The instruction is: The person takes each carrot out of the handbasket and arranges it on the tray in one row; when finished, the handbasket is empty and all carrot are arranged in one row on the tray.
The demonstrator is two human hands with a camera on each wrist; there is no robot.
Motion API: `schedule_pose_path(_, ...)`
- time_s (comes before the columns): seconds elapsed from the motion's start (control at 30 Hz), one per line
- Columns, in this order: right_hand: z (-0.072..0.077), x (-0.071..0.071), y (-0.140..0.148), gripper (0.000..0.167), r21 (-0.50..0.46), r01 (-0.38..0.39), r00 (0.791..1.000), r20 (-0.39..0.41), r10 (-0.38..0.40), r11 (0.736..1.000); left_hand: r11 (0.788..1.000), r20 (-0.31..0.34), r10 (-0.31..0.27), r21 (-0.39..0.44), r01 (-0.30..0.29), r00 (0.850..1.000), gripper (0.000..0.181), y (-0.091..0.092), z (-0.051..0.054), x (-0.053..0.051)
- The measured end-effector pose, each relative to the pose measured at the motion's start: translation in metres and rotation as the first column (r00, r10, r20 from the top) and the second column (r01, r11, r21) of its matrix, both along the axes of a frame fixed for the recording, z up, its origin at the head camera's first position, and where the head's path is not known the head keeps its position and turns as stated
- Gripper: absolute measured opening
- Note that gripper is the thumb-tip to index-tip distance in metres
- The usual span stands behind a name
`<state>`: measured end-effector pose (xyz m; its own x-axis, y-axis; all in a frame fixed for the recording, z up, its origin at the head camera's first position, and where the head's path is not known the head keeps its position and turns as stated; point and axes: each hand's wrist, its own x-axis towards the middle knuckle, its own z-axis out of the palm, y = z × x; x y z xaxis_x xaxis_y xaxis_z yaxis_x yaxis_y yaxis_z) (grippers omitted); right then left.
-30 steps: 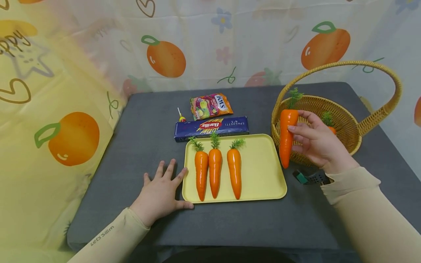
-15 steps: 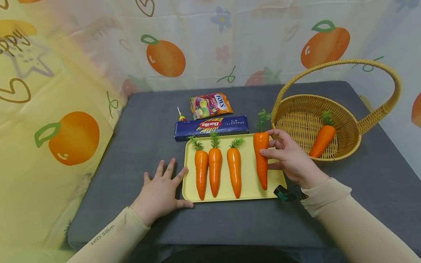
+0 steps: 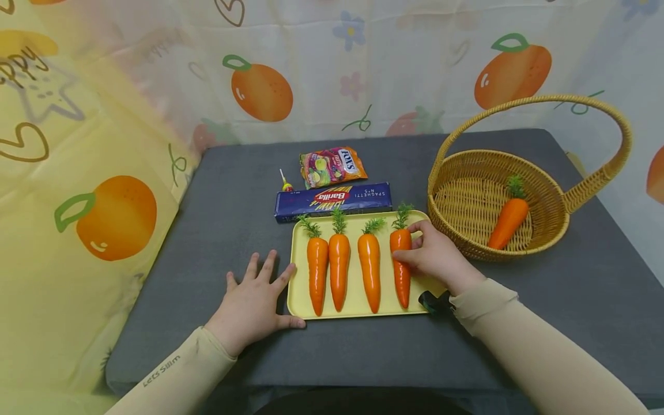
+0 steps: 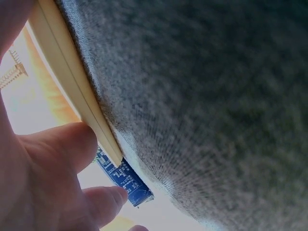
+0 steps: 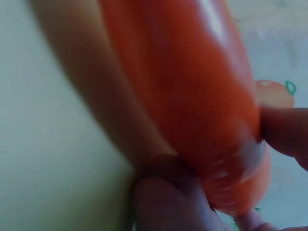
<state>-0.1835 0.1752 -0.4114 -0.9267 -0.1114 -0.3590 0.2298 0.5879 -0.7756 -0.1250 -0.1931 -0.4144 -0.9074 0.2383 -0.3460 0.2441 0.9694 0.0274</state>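
Observation:
In the head view my right hand [image 3: 436, 256] pinches a carrot [image 3: 400, 270] between thumb and fingers over the right part of the yellow tray [image 3: 433, 230]. The right wrist view shows that same carrot [image 5: 192, 91] close up, with fingers on both sides of it. To its left on the tray lie three more carrots, the left one [image 3: 317, 276], the middle one [image 3: 339, 274] and the right one [image 3: 369, 274], all with green tops pointing away. My left hand [image 3: 249, 311] rests with spread fingers on the table, its thumb and forefinger touching the tray's left edge.
A wicker basket [image 3: 441, 222] with a tall handle stands at the right, and one carrot [image 3: 509, 223] lies inside. Behind the tray are a blue spaghetti box [image 3: 363, 197], a candy bag [image 3: 332, 167] and a lollipop [image 3: 287, 185]. Grey cloth covers the table [image 3: 363, 357].
My right hand has brought the carrot from the basket leftward and down to the tray, beside the other carrots. My left hand has stayed in place.

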Motion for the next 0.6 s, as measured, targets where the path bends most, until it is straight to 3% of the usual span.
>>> schedule_pose_path(0.4,0.002,-0.001,-0.008,0.065,0.031,-0.036,0.999,0.011,0.036,0.999,1.0,-0.023,-0.006,0.01,0.007,1.0,0.121,0.001,0.001,0.002)
schedule_pose_path(0.6,0.027,0.001,0.007,0.066,0.13,-0.107,0.994,-0.022,0.111,0.986,1.0,-0.022,-0.003,0.007,0.003,1.0,0.122,0.001,-0.001,0.001)
